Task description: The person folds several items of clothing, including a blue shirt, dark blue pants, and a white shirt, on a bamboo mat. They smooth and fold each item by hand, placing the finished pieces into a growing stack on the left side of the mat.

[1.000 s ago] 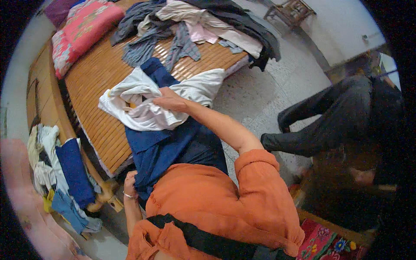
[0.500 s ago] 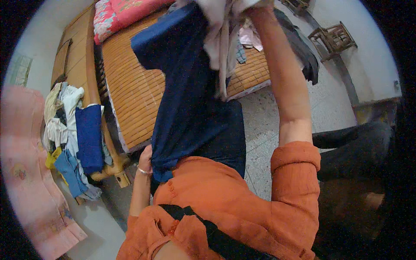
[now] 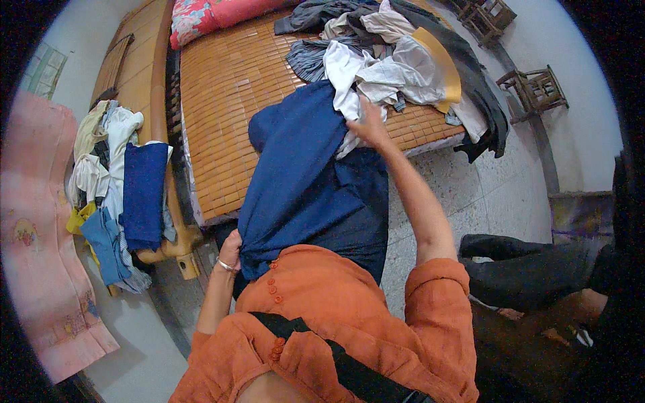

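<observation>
Your right hand [image 3: 371,127], raised high with pale cloth half a second ago, is now down at the white garment [image 3: 403,75] toward the bed's [image 3: 215,114] near right corner, fingers partly spread; whether they grip it I cannot tell. Your left hand [image 3: 230,250] stays closed on the navy garment [image 3: 295,161], which runs from your lap over the bed's near edge
</observation>
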Demonstrator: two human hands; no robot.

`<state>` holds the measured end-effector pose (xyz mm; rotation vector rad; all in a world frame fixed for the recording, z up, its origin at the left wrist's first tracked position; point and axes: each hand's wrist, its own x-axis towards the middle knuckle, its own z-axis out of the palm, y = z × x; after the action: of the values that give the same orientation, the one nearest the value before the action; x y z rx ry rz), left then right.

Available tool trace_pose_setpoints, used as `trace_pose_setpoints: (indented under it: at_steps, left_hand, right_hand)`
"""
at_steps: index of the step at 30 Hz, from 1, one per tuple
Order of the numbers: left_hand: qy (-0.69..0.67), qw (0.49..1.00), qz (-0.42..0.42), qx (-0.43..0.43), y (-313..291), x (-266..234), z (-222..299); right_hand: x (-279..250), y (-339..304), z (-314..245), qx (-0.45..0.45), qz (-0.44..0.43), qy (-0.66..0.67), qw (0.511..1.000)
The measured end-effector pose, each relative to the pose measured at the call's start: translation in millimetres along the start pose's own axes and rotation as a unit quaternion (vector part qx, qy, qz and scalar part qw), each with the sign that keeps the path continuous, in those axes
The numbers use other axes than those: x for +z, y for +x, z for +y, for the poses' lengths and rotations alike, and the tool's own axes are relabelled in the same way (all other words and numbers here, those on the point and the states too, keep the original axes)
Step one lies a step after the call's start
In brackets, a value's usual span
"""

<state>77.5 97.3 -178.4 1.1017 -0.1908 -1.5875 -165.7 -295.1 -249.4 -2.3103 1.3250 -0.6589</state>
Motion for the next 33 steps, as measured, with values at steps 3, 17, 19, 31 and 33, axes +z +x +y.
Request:
trace_pose_setpoints:
  at_steps: [3,17,19,31,33]
  left_hand:
    - [0.050,0.999,0.000,0.011,-14,13,11]
    - [-0.001,0.999,0.049,0.022,-43,-40,-7]
    - [-0.018,0.997,0.074,0.032,-48,-43,-12]
    - [0.062,0.995,0.045,0.057,-44,-50,3]
    - [0.041,0.997,0.049,0.050,-36,-65,-6]
  right_hand:
    - [-13,-19,-41,0.088,-0.110,-0.074,0.987]
    - [-197,127,-15,0.024,0.320,0.309,0.895]
    - [-179,103,-55,0.069,0.169,0.245,0.952]
    - [42,3,-1,0.324,-0.028,0.237,0.915]
    - [43,10,9,0.285,-0.006,0.330,0.900]
